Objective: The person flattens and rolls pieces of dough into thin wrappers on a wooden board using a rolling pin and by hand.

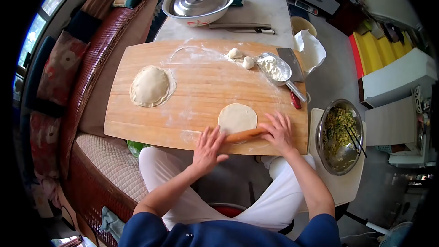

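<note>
Flat on the wooden board (192, 87) near its front edge lies a thin round dough wrapper (238, 115). A wooden rolling pin (245, 135) rests across the wrapper's near side. My left hand (209, 150) lies over the pin's left end with its fingers stretched out. At the other end, my right hand (277, 133) presses on the pin, fingers spread. Both palms hide the pin's ends. Further left on the board sits a stack of dough wrappers (151, 86), dusted with flour. Two small dough balls, one of them a dough ball (248, 62) beside the scoop, lie toward the back.
A metal scoop of flour (274, 69) and a cleaver (291, 61) lie at the board's right. Beyond stand a lidded basin (197, 7) and a white flour bag (311, 50). A steel bowl of chopped filling (339, 137) with chopsticks is at right; a sofa (87, 91) runs along the left.
</note>
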`<state>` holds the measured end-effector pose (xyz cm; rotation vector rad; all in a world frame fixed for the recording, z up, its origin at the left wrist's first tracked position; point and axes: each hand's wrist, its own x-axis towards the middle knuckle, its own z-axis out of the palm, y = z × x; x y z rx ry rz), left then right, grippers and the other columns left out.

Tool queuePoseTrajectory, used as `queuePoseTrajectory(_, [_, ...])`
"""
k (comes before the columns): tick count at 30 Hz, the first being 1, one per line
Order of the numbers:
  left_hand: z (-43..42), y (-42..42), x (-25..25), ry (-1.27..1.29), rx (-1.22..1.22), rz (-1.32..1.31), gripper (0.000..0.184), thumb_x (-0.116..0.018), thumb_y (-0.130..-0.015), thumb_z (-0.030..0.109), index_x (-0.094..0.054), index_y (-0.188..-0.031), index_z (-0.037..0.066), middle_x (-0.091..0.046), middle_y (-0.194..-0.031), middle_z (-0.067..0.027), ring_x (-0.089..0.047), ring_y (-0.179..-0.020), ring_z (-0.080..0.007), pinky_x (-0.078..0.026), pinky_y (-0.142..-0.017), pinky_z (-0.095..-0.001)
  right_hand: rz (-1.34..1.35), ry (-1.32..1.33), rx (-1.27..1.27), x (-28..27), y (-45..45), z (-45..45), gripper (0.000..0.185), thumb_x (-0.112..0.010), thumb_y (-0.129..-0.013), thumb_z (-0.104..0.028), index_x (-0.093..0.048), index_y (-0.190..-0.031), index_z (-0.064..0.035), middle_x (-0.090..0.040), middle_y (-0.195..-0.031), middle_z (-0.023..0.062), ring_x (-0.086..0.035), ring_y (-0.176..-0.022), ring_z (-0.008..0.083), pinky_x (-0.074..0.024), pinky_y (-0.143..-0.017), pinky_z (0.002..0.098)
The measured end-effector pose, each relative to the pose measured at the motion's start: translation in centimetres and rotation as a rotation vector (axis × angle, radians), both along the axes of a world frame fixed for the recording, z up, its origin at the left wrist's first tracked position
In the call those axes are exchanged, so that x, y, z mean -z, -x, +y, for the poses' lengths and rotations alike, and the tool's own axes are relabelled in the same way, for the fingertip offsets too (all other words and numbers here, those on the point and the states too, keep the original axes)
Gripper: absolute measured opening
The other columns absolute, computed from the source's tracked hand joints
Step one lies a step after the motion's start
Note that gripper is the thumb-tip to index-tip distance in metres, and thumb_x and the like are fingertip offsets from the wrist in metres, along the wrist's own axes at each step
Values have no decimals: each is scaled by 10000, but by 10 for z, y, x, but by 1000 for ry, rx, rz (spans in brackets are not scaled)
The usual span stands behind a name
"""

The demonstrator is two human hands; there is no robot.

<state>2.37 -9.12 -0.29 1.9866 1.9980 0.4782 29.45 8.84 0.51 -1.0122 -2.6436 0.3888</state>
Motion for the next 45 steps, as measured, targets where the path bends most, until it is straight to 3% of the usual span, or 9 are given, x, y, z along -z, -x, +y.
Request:
queuePoseTrajectory(8, [123,53,11,-176,-388,34,775,-649,-905,469,-368,-1520,89,-287,-1610,-163,-223,-1483,-416,-260,-1189,-490,124,-48,90,27,48,75,303,-727,-853,-318,-722,-1153,-279,-561,-1418,2,-408,-1382,300,-265,-1149,539])
queuePoseTrajectory(15, [-6,-8,-3,25,-25,18,903,-754,-792,486,-370,-1535,143,-296,-1615,-123,-239,-1479,-439,-233,-1190,-565,26,-58,-42,0,8,10,337,-735,-837,-329,-721,-1172,-299,-552,-1424,15,-401,-1382,326,-244,-1150,564])
queuePoseTrajectory(20, [107,65,15,-161,-406,0,793,-673,-891,444,-353,-1533,106,-284,-1615,-152,-214,-1487,-417,-239,-1194,-511,63,-75,48,18,60,68,384,-760,-803,-339,-720,-1184,-309,-553,-1418,9,-401,-1383,325,-237,-1162,543])
queuePoseTrajectory(23, [120,54,7,-153,-390,17,785,-660,-905,446,-345,-1534,97,-296,-1606,-171,-228,-1478,-426,-247,-1193,-476,130,-29,80,34,47,88,378,-764,-802,-328,-721,-1176,-298,-554,-1414,9,-404,-1382,330,-260,-1158,528])
queuePoseTrajectory(24, [104,39,3,-174,-290,16,791,-682,-902,296,-287,-1552,81,-249,-1623,-171,-212,-1488,-421,-273,-1185,-481,138,-25,76,39,31,78,376,-765,-802,-320,-721,-1174,-293,-555,-1412,9,-407,-1379,331,-271,-1154,524])
queuePoseTrajectory(28, [-2,-16,-18,31,60,-35,924,-752,-789,461,-347,-1540,107,-285,-1610,-157,-196,-1493,-445,-255,-1181,-546,88,-64,-55,28,-13,19,379,-778,-793,-281,-720,-1168,-277,-557,-1409,9,-417,-1374,336,-310,-1133,527])
queuePoseTrajectory(36, [131,69,11,-162,-458,35,733,-626,-927,454,-384,-1508,79,-290,-1605,-181,-248,-1473,-424,-257,-1181,-497,105,-72,50,32,56,76,395,-785,-786,-272,-712,-1175,-266,-559,-1406,18,-413,-1374,353,-315,-1141,510])
queuePoseTrajectory(40, [89,23,9,-159,-251,-20,799,-683,-901,365,-306,-1553,98,-271,-1618,-166,-231,-1483,-424,-273,-1179,-509,198,-8,30,47,3,67,356,-772,-805,-294,-714,-1154,-250,-560,-1409,18,-405,-1386,339,-297,-1152,520])
queuePoseTrajectory(45, [2,-13,4,9,-75,20,862,-703,-842,497,-349,-1545,145,-289,-1615,-150,-240,-1483,-429,-213,-1185,-589,74,-96,-68,11,-1,13,351,-769,-809,-317,-723,-1152,-261,-571,-1399,20,-400,-1398,317,-256,-1159,569])
